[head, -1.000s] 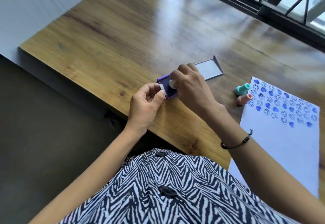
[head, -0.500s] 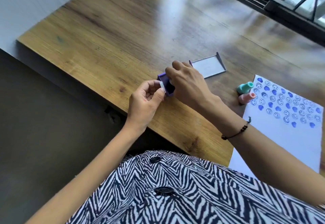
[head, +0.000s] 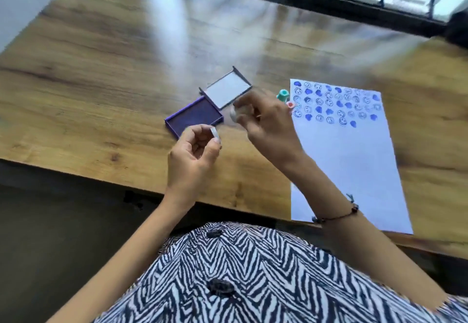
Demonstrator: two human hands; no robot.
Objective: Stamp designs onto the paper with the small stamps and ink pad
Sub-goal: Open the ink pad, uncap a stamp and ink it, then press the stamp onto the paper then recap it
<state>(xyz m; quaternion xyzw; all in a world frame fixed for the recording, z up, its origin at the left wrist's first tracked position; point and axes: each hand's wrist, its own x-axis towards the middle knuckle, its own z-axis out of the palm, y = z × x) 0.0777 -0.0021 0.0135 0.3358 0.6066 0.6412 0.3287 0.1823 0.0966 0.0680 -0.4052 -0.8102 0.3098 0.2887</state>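
Note:
The purple ink pad (head: 196,117) lies open on the wooden table, its lid (head: 226,91) hinged back behind it. My right hand (head: 266,122), blurred by motion, is lifted just right of the pad and grips a small white stamp (head: 234,115). My left hand (head: 192,155) hovers near the pad's front corner and pinches a small white cap (head: 214,132) between thumb and forefinger. The white paper (head: 347,158) lies to the right, with rows of blue smiley and heart prints across its top.
A teal stamp (head: 283,94) and a pink stamp (head: 290,105) lie at the paper's top left corner, partly behind my right hand. The table edge (head: 101,178) runs close to my body. A dark window frame (head: 354,6) borders the far side.
My right hand has lifted the white stamp off the ink pad and moved it rightward toward the paper, uncovering the pad. My left hand kept hold of the cap. The camera shifted.

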